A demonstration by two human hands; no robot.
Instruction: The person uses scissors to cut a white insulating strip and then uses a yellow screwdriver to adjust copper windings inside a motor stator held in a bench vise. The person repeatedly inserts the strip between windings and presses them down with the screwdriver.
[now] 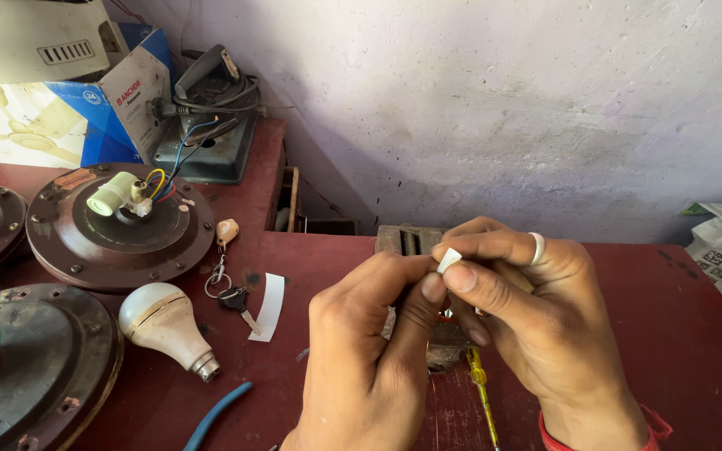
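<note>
Two hands meet over the middle of the dark red wooden surface (678,334), pinching one small white strip of tape or paper (449,259) between them. The right hand (536,321), with a pale ring on one finger, grasps the strip's upper end between thumb and forefinger, while the fingers (418,288) of the left hand (365,351) close on whatever sits just below, which the fingers hide. The strip looks very light, thin and limp, likely to crease or tear, so it is best held by its edges with the fingertips, as here. Under the hands a yellow-handled screwdriver (482,392) lies on the surface. To the left lie a white slip of backing paper (270,305), a key on a ring with a shell charm (226,267), a white LED bulb with a metal base (167,326) and a blue-handled tool (215,413). Further left are round brown ceiling fan motor housings (119,230), the nearest one carrying a pale green capacitor with coloured wires (114,194). Behind stand a blue and white cardboard box (85,117), whose contents cannot be seen, and a grey metal device draped with cables (211,125). A narrow open compartment (290,200) in the surface looks dark; what is in it cannot be told.
</note>
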